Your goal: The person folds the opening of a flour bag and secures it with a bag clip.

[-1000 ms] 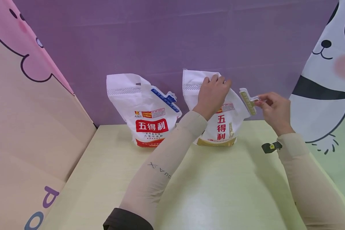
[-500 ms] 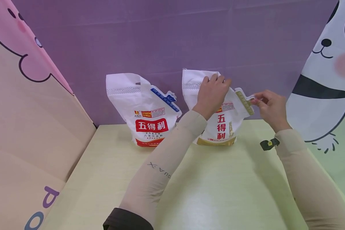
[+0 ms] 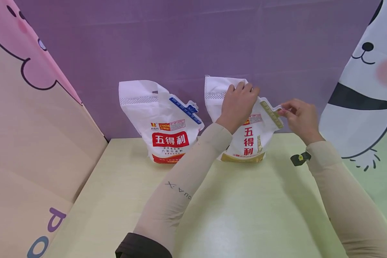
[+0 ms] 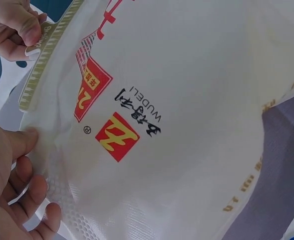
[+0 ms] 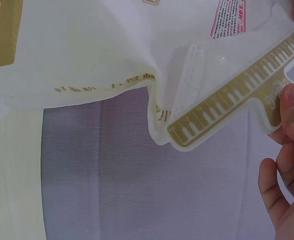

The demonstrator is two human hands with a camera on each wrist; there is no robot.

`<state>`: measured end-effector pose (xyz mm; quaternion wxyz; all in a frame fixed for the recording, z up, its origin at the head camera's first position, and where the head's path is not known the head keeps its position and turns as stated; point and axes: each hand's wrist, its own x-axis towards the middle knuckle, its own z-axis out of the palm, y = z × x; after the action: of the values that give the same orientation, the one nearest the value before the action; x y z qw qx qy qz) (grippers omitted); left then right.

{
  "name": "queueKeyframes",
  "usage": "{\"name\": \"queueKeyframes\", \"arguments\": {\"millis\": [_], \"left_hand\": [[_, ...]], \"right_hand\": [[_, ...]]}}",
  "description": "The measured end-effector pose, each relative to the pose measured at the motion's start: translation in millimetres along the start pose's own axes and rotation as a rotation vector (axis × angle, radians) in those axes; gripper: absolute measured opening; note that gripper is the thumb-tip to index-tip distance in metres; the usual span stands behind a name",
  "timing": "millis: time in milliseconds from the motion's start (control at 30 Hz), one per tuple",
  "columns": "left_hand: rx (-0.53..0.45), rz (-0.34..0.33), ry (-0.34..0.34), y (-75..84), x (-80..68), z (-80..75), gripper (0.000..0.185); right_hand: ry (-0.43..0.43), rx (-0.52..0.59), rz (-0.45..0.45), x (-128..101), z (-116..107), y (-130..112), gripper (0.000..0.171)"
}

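The gold-trimmed flour bag (image 3: 245,139) stands on the worktop (image 3: 232,200) against the purple wall. The left hand (image 3: 238,104) grips its upper edge; the right hand (image 3: 298,115) pinches the tab of the gold spout strip (image 3: 272,114), which looks unopened. A second, red-labelled bag (image 3: 162,123) stands beside it, untouched.

Bright, even indoor light; soft shadows, wide-angle edge bending, slightly soft wrist close-ups.
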<state>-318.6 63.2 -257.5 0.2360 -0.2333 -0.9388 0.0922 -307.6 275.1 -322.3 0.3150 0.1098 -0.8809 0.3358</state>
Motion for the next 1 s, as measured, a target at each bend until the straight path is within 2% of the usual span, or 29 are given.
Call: {"name": "queueKeyframes", "arguments": {"millis": [267,1000], "left_hand": [[0.003,-0.002,-0.010,-0.3,0.4,-1.5,0.040],[0.017,0.004,-0.019,-0.5,0.5,-0.4,0.039]], "right_hand": [[-0.043,-0.023,-0.009,3.1,1.3,-1.2,0.008],[-0.042,-0.034,-0.037,3.2,4.5,-3.9,0.006]]}}
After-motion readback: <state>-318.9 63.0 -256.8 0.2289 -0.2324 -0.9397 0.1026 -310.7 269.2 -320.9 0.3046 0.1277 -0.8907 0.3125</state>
